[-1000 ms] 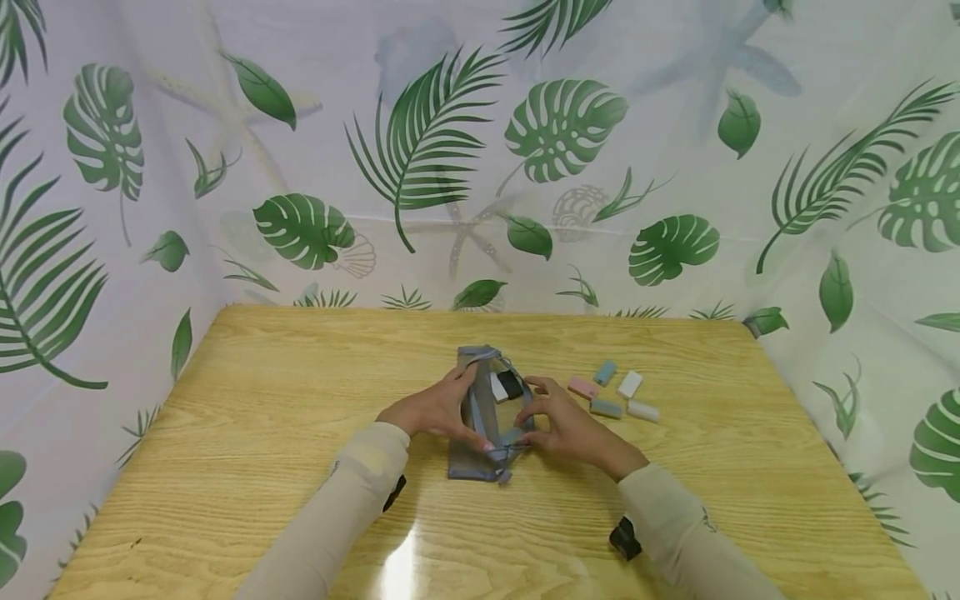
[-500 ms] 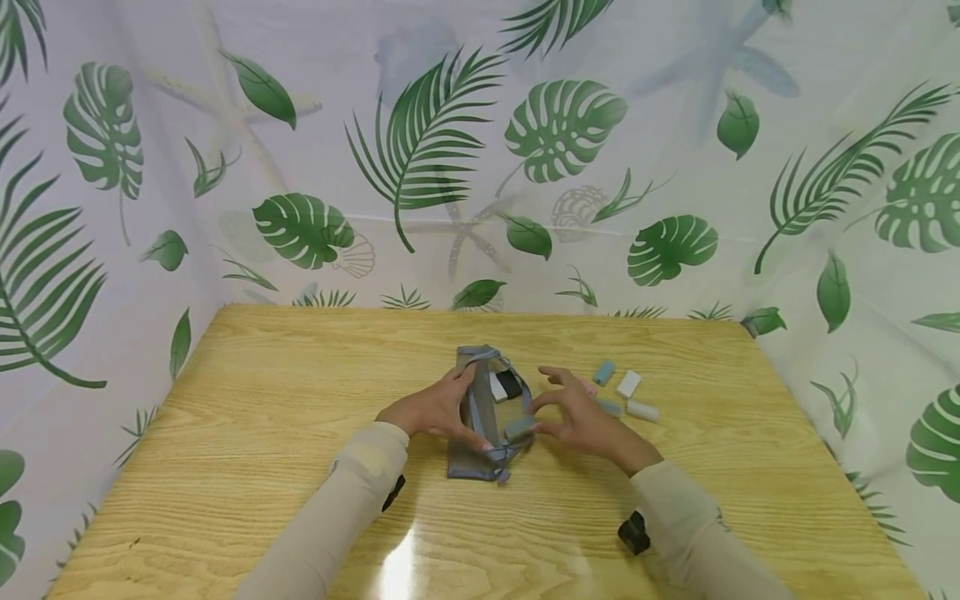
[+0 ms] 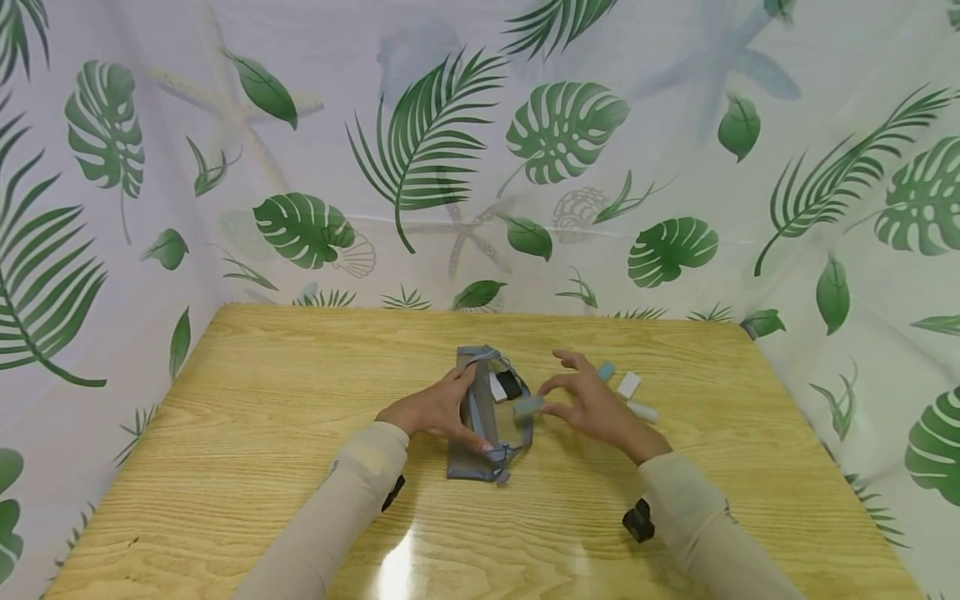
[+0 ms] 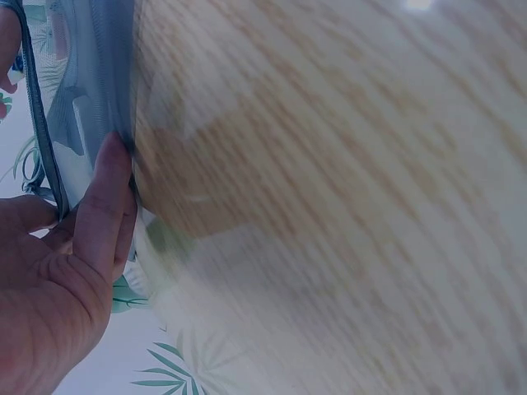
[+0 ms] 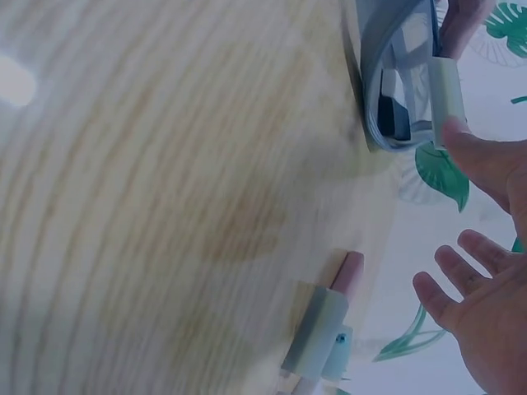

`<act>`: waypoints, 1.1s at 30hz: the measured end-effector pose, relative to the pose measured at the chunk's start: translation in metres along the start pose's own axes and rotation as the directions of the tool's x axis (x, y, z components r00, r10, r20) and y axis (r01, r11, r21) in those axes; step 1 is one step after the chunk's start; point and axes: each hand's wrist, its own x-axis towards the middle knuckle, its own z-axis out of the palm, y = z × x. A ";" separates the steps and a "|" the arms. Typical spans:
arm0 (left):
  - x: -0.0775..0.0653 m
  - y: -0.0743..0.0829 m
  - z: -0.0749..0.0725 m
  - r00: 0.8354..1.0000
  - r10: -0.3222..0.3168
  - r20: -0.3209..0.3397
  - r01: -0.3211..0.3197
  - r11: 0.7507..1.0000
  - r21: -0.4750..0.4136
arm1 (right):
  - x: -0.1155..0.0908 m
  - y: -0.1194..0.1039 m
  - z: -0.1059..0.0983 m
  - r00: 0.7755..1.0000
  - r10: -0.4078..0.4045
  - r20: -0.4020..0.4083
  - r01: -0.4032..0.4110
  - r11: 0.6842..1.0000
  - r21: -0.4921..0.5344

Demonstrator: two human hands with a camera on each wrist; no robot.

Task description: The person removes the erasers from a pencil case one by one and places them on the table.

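Observation:
In the head view my left hand [image 3: 438, 408] holds the near rim of a grey-blue mesh zip pouch [image 3: 467, 460], spreading its mouth wide. In the left wrist view the fingers [image 4: 103, 202] lie along the pouch wall [image 4: 103, 66]. My right hand [image 3: 592, 408] pinches a small grey-green block [image 3: 528, 406], eraser-like, by one end at the right side of the pouch mouth. The right wrist view shows that block [image 5: 447, 90] overlapping the opening, the other fingers spread. Inside the pouch lie a black piece [image 3: 509, 384] and a white piece [image 3: 498, 387], side by side.
Right of the pouch, on the wooden table [image 3: 300, 375], lie a blue block [image 3: 606, 372] and white blocks [image 3: 628, 384]. A pink block [image 5: 351, 271] and another grey-green block [image 5: 317, 329] show in the right wrist view. A leaf-print cloth [image 3: 450, 167] surrounds the table.
My right hand has drawn back from the pouch mouth, rightward and slightly away from me, with the grey-green block between its fingers. The left hand and pouch have stayed put.

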 end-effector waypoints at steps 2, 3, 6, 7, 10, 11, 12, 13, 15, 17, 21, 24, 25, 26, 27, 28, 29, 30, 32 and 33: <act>0.000 0.000 0.000 1.000 -0.001 -0.002 0.001 1.000 0.001 | 0.000 0.001 -0.003 1.000 0.018 0.006 -0.018 0.999 0.034; 0.000 0.000 0.000 1.000 -0.002 -0.003 0.002 1.000 0.002 | 0.001 0.001 -0.005 1.000 0.024 0.007 -0.024 0.999 0.041; 0.000 -0.001 0.000 1.000 0.000 -0.002 0.000 1.000 0.001 | 0.002 0.004 -0.008 0.999 0.049 -0.003 -0.049 0.996 0.070; 0.000 -0.001 0.000 1.000 0.002 -0.004 -0.002 1.000 0.002 | 0.002 0.006 -0.009 0.999 0.049 -0.013 -0.049 0.997 0.065; 0.001 -0.001 0.000 1.000 0.003 -0.004 -0.003 1.000 0.000 | 0.003 0.010 -0.011 0.997 0.047 -0.055 -0.046 0.999 0.030; 0.001 -0.001 0.001 1.000 0.003 -0.004 -0.003 1.000 0.000 | 0.004 0.011 -0.012 0.997 0.041 -0.069 -0.040 0.999 0.016; 0.001 -0.001 0.001 1.000 0.002 -0.005 -0.002 1.000 0.000 | 0.004 0.013 -0.012 0.996 0.038 -0.083 -0.038 0.999 0.006; 0.001 -0.001 0.001 1.000 0.001 -0.005 -0.001 1.000 0.000 | 0.004 0.014 -0.013 0.995 0.033 -0.093 -0.033 0.999 -0.002; 0.001 -0.001 0.001 1.000 0.001 -0.005 -0.001 1.000 0.001 | 0.004 0.017 -0.015 0.993 0.032 -0.113 -0.034 0.999 -0.015; 0.000 -0.001 0.001 1.000 0.004 -0.006 -0.004 1.000 0.000 | 0.005 0.019 -0.016 0.991 0.030 -0.130 -0.033 0.999 -0.023; 0.000 -0.001 0.001 1.000 0.009 -0.013 -0.009 1.000 0.002 | 0.005 0.025 -0.018 0.988 0.050 -0.147 -0.054 0.998 -0.028; 0.000 0.000 0.001 1.000 0.007 -0.018 -0.007 1.000 0.004 | 0.007 0.030 -0.018 0.985 0.074 -0.154 -0.080 0.996 -0.032; 0.000 0.000 0.001 1.000 0.006 -0.017 -0.006 1.000 0.005 | 0.007 0.032 -0.018 0.984 0.082 -0.158 -0.090 0.995 -0.039; 0.000 0.000 0.001 1.000 0.005 -0.016 -0.005 1.000 0.006 | 0.008 0.033 -0.018 0.983 0.085 -0.163 -0.095 0.994 -0.051; 0.000 0.000 0.001 1.000 0.003 -0.016 -0.003 1.000 0.008 | 0.009 0.035 -0.018 0.981 0.090 -0.170 -0.102 0.993 -0.060; 0.000 0.000 0.001 1.000 0.001 -0.015 -0.001 1.000 0.009 | 0.009 0.036 -0.018 0.980 0.092 -0.177 -0.106 0.992 -0.070; -0.001 0.000 0.001 1.000 -0.002 -0.015 0.002 1.000 0.010 | 0.010 0.037 -0.018 0.978 0.096 -0.185 -0.111 0.991 -0.077; -0.001 0.000 0.001 1.000 -0.003 -0.014 0.003 1.000 0.011 | 0.011 0.038 -0.018 0.977 0.100 -0.188 -0.117 0.990 -0.080; -0.001 0.000 0.001 1.000 -0.004 -0.015 0.004 1.000 0.012 | 0.011 0.038 -0.018 0.974 0.114 -0.195 -0.132 0.988 -0.081; 0.000 0.000 0.001 1.000 -0.004 -0.016 0.004 1.000 0.013 | 0.012 0.039 -0.018 0.972 0.122 -0.199 -0.140 0.987 -0.079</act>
